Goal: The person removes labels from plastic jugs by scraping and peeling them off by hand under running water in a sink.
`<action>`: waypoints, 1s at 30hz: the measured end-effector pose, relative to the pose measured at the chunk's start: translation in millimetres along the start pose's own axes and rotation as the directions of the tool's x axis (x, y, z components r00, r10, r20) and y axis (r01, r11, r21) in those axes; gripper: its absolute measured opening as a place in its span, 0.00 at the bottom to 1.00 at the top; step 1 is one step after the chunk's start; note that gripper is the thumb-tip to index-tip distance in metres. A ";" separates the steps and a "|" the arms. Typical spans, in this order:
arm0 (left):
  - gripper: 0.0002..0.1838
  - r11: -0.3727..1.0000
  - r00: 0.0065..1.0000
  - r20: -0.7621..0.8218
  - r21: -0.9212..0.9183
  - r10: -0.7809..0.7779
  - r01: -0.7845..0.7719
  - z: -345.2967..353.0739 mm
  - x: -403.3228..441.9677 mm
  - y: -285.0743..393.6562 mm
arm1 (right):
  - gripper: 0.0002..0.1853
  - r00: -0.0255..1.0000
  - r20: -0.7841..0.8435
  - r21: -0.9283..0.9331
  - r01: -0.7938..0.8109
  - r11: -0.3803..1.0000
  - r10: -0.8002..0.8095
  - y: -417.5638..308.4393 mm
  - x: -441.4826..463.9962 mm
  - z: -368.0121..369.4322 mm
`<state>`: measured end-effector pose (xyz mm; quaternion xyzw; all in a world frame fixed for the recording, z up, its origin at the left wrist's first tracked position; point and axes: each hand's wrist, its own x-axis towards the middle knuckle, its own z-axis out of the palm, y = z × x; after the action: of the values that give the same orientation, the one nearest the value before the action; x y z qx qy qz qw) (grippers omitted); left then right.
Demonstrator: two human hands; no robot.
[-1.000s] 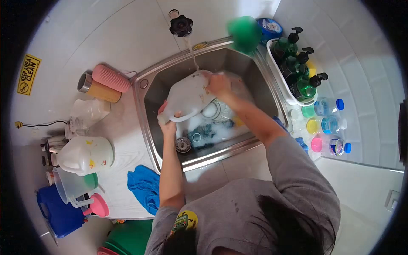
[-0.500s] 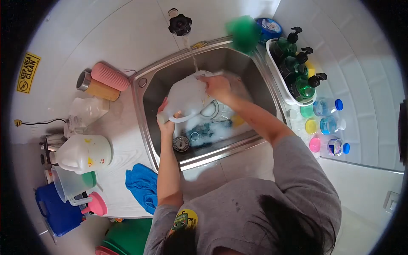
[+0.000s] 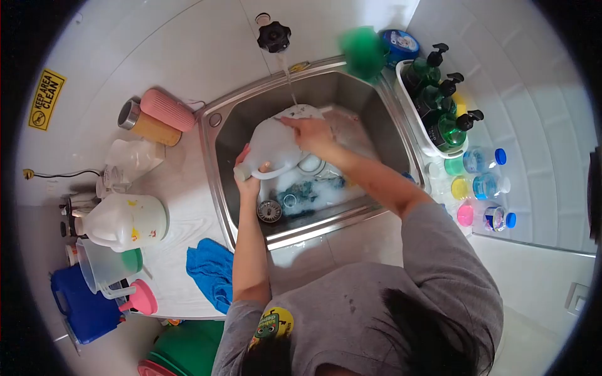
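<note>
A white translucent plastic jug (image 3: 279, 138) lies tilted in the steel sink (image 3: 376, 119), under running water from the tap (image 3: 274, 37). My left hand (image 3: 246, 178) is closed around its neck end, beside the moulded handle. My right hand (image 3: 313, 135) rests against the jug's upper side, its index finger stretched out and touching the surface; the other fingers are partly hidden. Dark specks show on the jug's far end. Soapy water and a dark teal, blurry item (image 3: 304, 191) lie below the jug, near the drain strainer (image 3: 269, 211).
Left of the sink stand another white jug (image 3: 128, 219), a tumbler (image 3: 147, 125), a pink container (image 3: 166, 109), a pink funnel (image 3: 144, 297) and a blue cloth (image 3: 211, 272). On the right are a white caddy (image 3: 414, 119) of green pump bottles and several small bottles (image 3: 486, 185).
My right hand has shifted left across the jug, its index finger now farther extended. The jug has turned slightly, bringing the dark specks into view. My left hand keeps its grip.
</note>
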<state>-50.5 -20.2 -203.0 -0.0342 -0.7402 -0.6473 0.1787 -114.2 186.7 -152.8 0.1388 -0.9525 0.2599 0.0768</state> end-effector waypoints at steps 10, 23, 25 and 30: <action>0.34 0.998 1.000 -0.010 0.057 0.016 -0.015 4.6 -3.3 3.7 | 0.22 0.995 -0.099 -0.094 0.023 0.995 -0.033 19.0 -9.7 17.9; 0.34 0.995 0.987 -0.129 -0.009 -0.099 0.099 8.0 0.3 6.1 | 0.24 0.988 -0.075 -0.252 -0.146 0.956 0.131 57.2 7.6 19.9; 0.34 0.996 0.989 -0.118 -0.003 -0.085 0.085 7.3 -0.9 6.0 | 0.24 0.985 -0.146 -0.223 -0.123 0.967 0.092 63.9 3.2 22.7; 0.34 0.990 0.983 -0.124 -0.037 -0.138 0.134 5.1 -1.0 12.9 | 0.25 0.956 -0.270 -0.306 0.027 0.952 -0.114 54.5 -7.9 34.5</action>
<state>-47.1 -13.0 -191.6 0.0550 -0.7187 -0.6693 0.1799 -125.8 215.6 -209.8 0.1209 -0.9542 0.1274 0.2423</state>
